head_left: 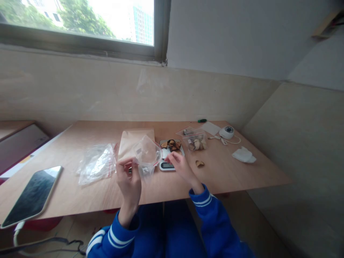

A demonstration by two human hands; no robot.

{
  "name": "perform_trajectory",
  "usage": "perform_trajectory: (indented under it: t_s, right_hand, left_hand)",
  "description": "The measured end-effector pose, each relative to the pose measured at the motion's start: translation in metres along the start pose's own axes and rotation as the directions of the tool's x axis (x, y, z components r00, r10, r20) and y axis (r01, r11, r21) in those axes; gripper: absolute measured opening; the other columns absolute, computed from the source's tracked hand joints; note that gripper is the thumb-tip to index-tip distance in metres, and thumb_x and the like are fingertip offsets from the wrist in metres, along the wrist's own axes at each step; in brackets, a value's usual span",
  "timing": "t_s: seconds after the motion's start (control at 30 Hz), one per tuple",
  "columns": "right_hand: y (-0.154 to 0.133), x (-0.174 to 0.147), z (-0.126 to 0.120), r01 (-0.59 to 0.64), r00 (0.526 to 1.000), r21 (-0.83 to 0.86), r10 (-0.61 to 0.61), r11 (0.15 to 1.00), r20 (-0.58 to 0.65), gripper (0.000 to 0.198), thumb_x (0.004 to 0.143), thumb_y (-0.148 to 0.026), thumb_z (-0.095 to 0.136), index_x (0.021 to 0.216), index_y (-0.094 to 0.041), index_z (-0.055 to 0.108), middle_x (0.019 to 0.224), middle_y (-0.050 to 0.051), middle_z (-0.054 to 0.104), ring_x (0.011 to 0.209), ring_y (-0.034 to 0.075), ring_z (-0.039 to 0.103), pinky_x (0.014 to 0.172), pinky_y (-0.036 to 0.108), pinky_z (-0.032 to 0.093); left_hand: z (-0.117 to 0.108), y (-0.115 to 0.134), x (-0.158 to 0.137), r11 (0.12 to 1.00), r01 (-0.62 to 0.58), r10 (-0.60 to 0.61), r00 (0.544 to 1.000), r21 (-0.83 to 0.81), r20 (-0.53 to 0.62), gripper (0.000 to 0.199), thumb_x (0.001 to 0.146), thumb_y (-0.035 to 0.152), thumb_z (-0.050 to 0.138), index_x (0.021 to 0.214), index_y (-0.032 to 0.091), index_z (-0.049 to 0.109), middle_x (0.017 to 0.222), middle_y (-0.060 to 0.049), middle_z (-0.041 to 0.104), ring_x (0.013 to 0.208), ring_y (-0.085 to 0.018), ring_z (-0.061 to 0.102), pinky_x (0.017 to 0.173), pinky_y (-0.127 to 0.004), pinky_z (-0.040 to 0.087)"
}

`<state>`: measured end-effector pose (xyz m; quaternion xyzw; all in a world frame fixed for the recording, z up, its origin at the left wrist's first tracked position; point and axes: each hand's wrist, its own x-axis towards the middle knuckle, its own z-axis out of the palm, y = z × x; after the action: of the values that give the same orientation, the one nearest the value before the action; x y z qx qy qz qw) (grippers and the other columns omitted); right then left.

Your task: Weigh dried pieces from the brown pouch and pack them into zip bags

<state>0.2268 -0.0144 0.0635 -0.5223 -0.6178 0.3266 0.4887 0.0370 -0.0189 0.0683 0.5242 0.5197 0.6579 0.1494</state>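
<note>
My left hand [129, 181] pinches a clear zip bag [147, 152] by its left side, above a brown paper sheet or envelope. The bag's red-edged side reaches toward my right hand [181, 167]. Those fingers are drawn together beside that edge; what is between them, if anything, I cannot make out. Just beyond lies a small white kitchen scale [167, 166] with a dark display, partly covered by my right hand. Brown dried slices [172, 144] with dark rims are heaped on its platform.
Left lie more clear zip bags [98, 163] and a tablet [33, 195] with a cable. Paper [126, 141] is behind the bag. Rightward are a filled zip bag [197, 143], a loose slice [199, 163], a white camera [226, 132], a crumpled tissue [244, 154] and a green-handled screwdriver [202, 121].
</note>
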Motion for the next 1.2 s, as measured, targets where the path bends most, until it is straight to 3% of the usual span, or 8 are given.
perform_trajectory:
  t_s: [0.1,0.17,0.23,0.37,0.53,0.93,1.1,1.2]
  right_hand:
    - [0.028,0.016,-0.027,0.075,0.997,-0.360,-0.078,0.930,0.005,0.042,0.085,-0.040,0.059,0.124,-0.025,0.056,0.135,0.012,0.048,0.133,0.027,0.040,0.110,0.045,0.031]
    - [0.045,0.029,-0.044,0.013,0.997,-0.502,0.029,0.865,0.075,0.064,0.080,-0.040,0.065,0.139,-0.028,0.042,0.151,0.013,0.027,0.144,0.030,0.018,0.115,0.051,0.018]
    - [0.059,0.041,-0.057,-0.004,0.980,-0.532,0.108,0.847,0.165,0.074,0.079,-0.041,0.066,0.145,-0.028,0.034,0.155,0.013,0.020,0.146,0.030,0.010,0.116,0.051,0.016]
    - [0.070,0.056,-0.065,0.131,0.965,-0.415,-0.019,0.900,0.263,0.071,0.079,-0.035,0.068,0.142,-0.026,0.038,0.148,0.012,0.037,0.141,0.027,0.027,0.114,0.047,0.025]
    - [0.066,0.055,-0.060,0.218,0.968,-0.366,-0.151,0.905,0.203,0.061,0.077,-0.023,0.069,0.134,-0.023,0.048,0.135,0.011,0.053,0.125,0.024,0.051,0.107,0.044,0.037]
    - [0.055,0.042,-0.052,0.266,0.964,-0.653,-0.179,0.709,0.198,0.048,0.086,-0.025,0.057,0.133,-0.018,0.048,0.123,0.013,0.058,0.114,0.028,0.053,0.099,0.046,0.042]
    - [0.063,0.053,-0.051,0.266,0.962,-0.568,-0.176,0.779,0.209,0.059,0.084,-0.028,0.062,0.139,-0.024,0.042,0.138,0.011,0.045,0.129,0.026,0.041,0.109,0.045,0.033]
    - [0.067,0.059,-0.051,0.274,0.952,-0.498,-0.157,0.823,0.264,0.051,0.085,-0.027,0.062,0.134,-0.023,0.049,0.131,0.011,0.053,0.124,0.024,0.046,0.107,0.043,0.036]
  left_hand:
    - [0.002,0.001,0.003,0.999,-0.018,0.015,0.996,0.035,0.087,0.016,0.087,0.034,0.056,0.091,0.018,0.057,0.085,-0.002,0.061,0.075,-0.014,0.060,0.065,-0.026,0.048]
    - [0.003,0.001,0.004,0.997,-0.047,0.037,0.988,0.069,0.148,0.017,0.088,0.035,0.055,0.091,0.019,0.056,0.087,-0.003,0.061,0.078,-0.015,0.061,0.066,-0.028,0.049]
    - [0.007,0.000,0.005,0.993,-0.087,0.073,0.983,0.077,0.170,0.017,0.089,0.035,0.052,0.093,0.019,0.054,0.091,-0.004,0.060,0.084,-0.017,0.061,0.072,-0.031,0.050]
    - [0.018,-0.003,0.004,0.989,-0.131,0.118,0.980,0.073,0.160,0.014,0.092,0.032,0.046,0.096,0.019,0.049,0.104,-0.009,0.057,0.103,-0.021,0.057,0.089,-0.041,0.047]
    - [0.033,-0.007,0.001,0.999,-0.026,0.019,0.983,0.035,0.184,0.015,0.093,0.033,0.042,0.097,0.019,0.045,0.113,-0.014,0.053,0.111,-0.024,0.054,0.093,-0.046,0.046]
    - [0.041,-0.011,-0.001,1.000,-0.005,0.002,0.976,0.013,0.219,0.013,0.093,0.032,0.041,0.097,0.019,0.042,0.113,-0.016,0.053,0.110,-0.026,0.055,0.093,-0.047,0.046]
    - [0.038,-0.009,0.002,0.999,-0.025,0.015,0.978,0.047,0.208,0.015,0.092,0.033,0.041,0.097,0.019,0.043,0.110,-0.016,0.055,0.107,-0.027,0.056,0.090,-0.049,0.047]
    - [0.037,-0.009,0.002,0.999,-0.022,0.012,0.980,0.048,0.200,0.016,0.092,0.033,0.041,0.097,0.018,0.043,0.109,-0.016,0.055,0.107,-0.028,0.056,0.088,-0.050,0.048]
